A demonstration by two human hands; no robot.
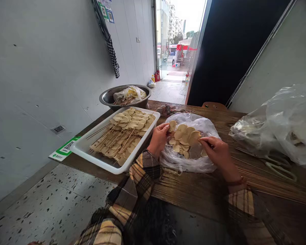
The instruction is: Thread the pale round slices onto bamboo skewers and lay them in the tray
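- Plaid sleeves (123, 202) come nearest me, crossing the table (178, 192).
- My left hand (158, 139) and right hand (215, 149) pinch opposite ends of a slice row (186, 134), seemingly to steady it above the plastic bag (186, 165).
- Skewered slices (132, 123) lie flat in the white tray (94, 159), likely for neatness.

Pale wall (40, 68) left; speckled floor (48, 200); brown wooden table (183, 185); daylight through glass door (164, 37).

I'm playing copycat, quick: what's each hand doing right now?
Left hand: closed, pinching the edge of a slice.
Right hand: closed, pinching the edge of another slice.
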